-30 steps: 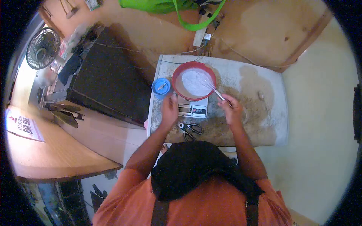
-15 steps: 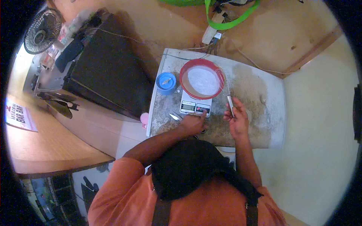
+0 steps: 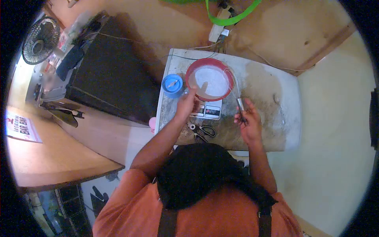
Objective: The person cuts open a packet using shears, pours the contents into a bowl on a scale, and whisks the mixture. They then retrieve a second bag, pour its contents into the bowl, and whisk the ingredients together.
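A red bowl [image 3: 229,93] with white powder in it rests on a white kitchen scale [image 3: 212,111]. My left hand [image 3: 186,106] is at the bowl's near left rim, its thumb against the rim and its fingers below, partly covering the scale's display. On the right, my right hand [image 3: 250,120] is closed around the metal handle of a whisk [image 3: 240,104]. The whisk's wire loops lie over the bowl's right rim. Black-handled scissors [image 3: 207,130] lie in front of the scale.
Left of the bowl stands a blue lidded container [image 3: 172,85]. A spoon [image 3: 279,108] lies on the right of the stained white table [image 3: 290,114]. Beyond the table's left edge are a pink object [image 3: 152,123], a dark cabinet [image 3: 114,75] and a fan [image 3: 40,40].
My left hand has moved from the scale's buttons up and left to the bowl's rim, uncovering the scissors. My right hand still holds the whisk in nearly the same place.
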The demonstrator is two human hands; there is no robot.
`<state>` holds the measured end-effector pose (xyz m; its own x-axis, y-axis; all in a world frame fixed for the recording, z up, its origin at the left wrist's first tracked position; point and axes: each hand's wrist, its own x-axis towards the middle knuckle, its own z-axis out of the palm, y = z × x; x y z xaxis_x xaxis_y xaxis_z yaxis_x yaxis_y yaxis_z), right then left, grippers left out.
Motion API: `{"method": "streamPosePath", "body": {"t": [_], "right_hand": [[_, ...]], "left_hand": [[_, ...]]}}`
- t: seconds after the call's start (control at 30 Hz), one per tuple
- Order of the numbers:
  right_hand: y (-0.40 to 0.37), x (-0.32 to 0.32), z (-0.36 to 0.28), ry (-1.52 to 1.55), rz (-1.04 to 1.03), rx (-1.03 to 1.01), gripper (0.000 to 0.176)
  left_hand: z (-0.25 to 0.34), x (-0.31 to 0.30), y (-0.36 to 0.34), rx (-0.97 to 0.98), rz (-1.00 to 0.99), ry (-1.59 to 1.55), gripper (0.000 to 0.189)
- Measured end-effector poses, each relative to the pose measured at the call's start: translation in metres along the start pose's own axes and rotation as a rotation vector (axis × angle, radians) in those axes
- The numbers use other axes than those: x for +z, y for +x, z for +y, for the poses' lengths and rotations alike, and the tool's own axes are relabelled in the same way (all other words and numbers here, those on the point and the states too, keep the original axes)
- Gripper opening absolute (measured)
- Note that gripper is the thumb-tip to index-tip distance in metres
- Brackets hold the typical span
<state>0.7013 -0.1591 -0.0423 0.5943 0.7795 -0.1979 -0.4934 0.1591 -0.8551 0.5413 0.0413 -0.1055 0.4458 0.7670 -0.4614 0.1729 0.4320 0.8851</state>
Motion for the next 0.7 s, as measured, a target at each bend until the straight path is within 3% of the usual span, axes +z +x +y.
{"method": "streamPosePath", "body": {"t": [0.03,0.07,0.37,0.57,0.7], "right_hand": [[-0.001,0.002,-0.001,0.002,-0.004,0.013,0.048],[-0.001,0.003,-0.003,0.003,-0.007,0.023,0.048],[-0.017,0.012,-0.026,0.077,-0.001,-0.016,0.049],[-0.017,0.011,-0.035,0.084,-0.061,-0.122,0.051],[-0.019,0.015,-0.036,0.077,-0.075,-0.139,0.051]], "left_hand": [[0.009,-0.001,0.004,0.019,-0.041,-0.028,0.051],[0.011,0.001,0.010,0.038,-0.054,-0.024,0.036],[0.048,-0.002,-0.004,0.214,0.033,0.116,0.018],[0.078,0.002,-0.023,0.292,0.012,0.068,0.020],[0.063,-0.006,-0.004,0.308,-0.001,0.102,0.020]]}}
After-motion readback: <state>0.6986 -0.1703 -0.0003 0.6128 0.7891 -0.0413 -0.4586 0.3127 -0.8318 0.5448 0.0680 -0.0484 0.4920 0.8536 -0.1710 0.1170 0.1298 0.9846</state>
